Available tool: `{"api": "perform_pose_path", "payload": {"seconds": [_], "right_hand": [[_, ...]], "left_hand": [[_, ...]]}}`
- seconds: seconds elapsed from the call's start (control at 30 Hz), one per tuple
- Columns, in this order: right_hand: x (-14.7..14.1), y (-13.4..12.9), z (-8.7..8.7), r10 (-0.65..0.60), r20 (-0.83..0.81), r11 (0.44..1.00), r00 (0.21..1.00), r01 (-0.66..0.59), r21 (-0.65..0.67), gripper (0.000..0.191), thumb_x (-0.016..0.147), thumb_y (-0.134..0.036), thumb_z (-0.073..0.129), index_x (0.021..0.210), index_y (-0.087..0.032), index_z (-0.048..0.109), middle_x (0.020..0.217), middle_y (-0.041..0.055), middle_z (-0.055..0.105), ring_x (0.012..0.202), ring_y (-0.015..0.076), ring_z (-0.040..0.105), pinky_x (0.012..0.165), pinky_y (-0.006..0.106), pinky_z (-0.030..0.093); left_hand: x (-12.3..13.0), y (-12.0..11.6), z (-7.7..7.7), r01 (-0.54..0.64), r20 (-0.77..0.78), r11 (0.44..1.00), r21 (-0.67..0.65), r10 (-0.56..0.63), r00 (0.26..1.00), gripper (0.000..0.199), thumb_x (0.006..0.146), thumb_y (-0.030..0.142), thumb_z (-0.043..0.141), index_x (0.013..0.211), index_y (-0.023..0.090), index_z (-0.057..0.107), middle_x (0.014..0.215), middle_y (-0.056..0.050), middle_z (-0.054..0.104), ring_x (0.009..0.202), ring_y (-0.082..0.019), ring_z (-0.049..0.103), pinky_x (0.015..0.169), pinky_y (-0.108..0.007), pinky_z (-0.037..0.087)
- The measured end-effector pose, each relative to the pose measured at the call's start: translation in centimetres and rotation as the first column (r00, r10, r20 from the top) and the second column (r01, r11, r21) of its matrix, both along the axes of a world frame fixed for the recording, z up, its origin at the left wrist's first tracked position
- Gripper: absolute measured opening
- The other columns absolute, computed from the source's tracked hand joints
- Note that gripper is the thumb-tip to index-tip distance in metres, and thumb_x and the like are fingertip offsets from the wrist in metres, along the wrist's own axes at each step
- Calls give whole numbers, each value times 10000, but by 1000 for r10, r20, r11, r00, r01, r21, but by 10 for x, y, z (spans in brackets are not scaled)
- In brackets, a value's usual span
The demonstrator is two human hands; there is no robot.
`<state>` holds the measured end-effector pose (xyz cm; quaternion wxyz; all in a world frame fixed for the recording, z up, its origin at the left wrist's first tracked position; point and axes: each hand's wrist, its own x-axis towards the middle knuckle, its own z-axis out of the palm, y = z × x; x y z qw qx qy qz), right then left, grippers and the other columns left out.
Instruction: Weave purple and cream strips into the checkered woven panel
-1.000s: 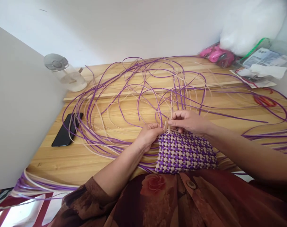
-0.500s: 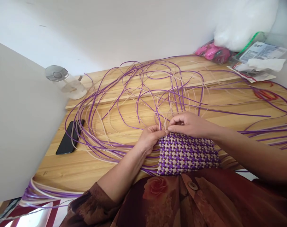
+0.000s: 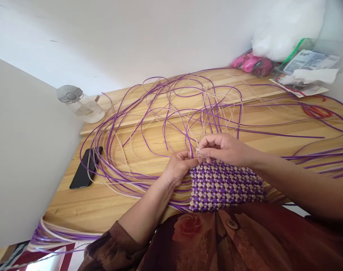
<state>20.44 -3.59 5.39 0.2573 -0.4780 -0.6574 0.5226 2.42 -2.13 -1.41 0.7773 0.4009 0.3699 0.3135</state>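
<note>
A purple and beige woven panel lies at the table's near edge against my body, with long loose strands fanning out from its sides and far edge. At the panel's far left corner, my left hand grips the weave, thumb on top and fingers behind it. My right hand pinches a beige strand between thumb and forefinger, just beside the left thumb. The two hands almost touch. Where the strand enters the weave is hidden by my fingers.
On the wooden table, a black phone lies left under some strands. A clear bottle with a grey lid stands by the wall. Back right are a pink bundle, a white plastic bag, papers and an orange coil.
My right fingertips have shifted slightly left, and the beige strand end now shows between them. My left hand keeps its hold at the corner. The whole view has moved a little.
</note>
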Motion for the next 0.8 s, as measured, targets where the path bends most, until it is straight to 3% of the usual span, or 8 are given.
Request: {"api": "perform_pose_path", "payload": {"seconds": [0.17, 0.3, 0.4, 0.47, 0.53, 0.63, 0.7, 0.8], "right_hand": [[6, 6, -11, -146, 40, 983, 988, 149, -108, 265, 795, -306, 655, 987, -149, 560, 640, -2, 637, 497, 82, 530, 487, 203, 402], [5, 11, -6, -73, 124, 987, 990, 90, -135, 395, 778, -280, 655, 1143, -140, 596, 602, -7, 628, 431, 77, 484, 430, 201, 365], [0, 13, 1, -13, 187, 994, 982, 34, -109, 337, 789, -262, 623, 1106, -149, 639, 639, 2, 642, 486, 91, 537, 480, 211, 410], [-5, 13, 6, -5, 270, 999, 963, 17, -42, 252, 797, -265, 602, 1014, -153, 662, 666, 7, 656, 526, 102, 569, 526, 223, 427], [-10, 13, 10, -19, 393, 993, 920, -27, 112, 184, 795, -284, 605, 903, -156, 681, 712, 20, 674, 596, 118, 593, 580, 237, 417], [-16, 13, 14, -80, 493, 919, 866, -127, 373, 189, 791, -333, 625, 788, -154, 687, 798, 46, 680, 726, 140, 591, 649, 247, 381], [-18, 15, 14, -89, 485, 889, 870, -150, 433, 232, 801, -367, 626, 781, -144, 682, 811, 52, 670, 762, 142, 581, 669, 242, 376], [-21, 19, 14, -88, 461, 890, 883, -138, 435, 297, 844, -412, 605, 840, -125, 681, 828, 50, 663, 796, 138, 586, 701, 235, 406]], "left_hand": [[1, -1, 2, -29, 20, 1000, -3, 29, 999, 277, 542, 291, 888, 679, 124, 714, 678, -21, 687, 599, -89, 550, 653, -247, 392], [1, -1, 3, -40, 18, 999, -10, 41, 999, 286, 526, 278, 895, 675, 121, 708, 665, -20, 687, 591, -87, 554, 657, -246, 401], [1, 0, 4, -35, 19, 999, -18, 35, 999, 302, 508, 274, 901, 678, 115, 708, 669, -25, 691, 598, -90, 565, 672, -249, 413], [2, 0, 3, -29, 22, 999, -30, 30, 999, 316, 502, 270, 901, 703, 109, 718, 705, -40, 705, 635, -105, 590, 697, -256, 424], [2, 1, 1, -34, 14, 999, -36, 35, 999, 322, 498, 260, 898, 719, 105, 723, 713, -41, 707, 643, -110, 594, 701, -258, 424], [2, 1, -4, -50, 11, 999, -15, 50, 999, 288, 515, 250, 880, 708, 110, 718, 668, -18, 683, 608, -100, 567, 667, -250, 410], [2, 1, -6, -57, 5, 998, -8, 57, 998, 265, 528, 254, 869, 685, 117, 705, 647, -11, 672, 586, -97, 555, 632, -244, 399], [3, 0, -6, -78, -39, 996, -32, 77, 996, 272, 518, 270, 869, 628, 123, 669, 622, -17, 663, 547, -97, 542, 575, -239, 376]]}}
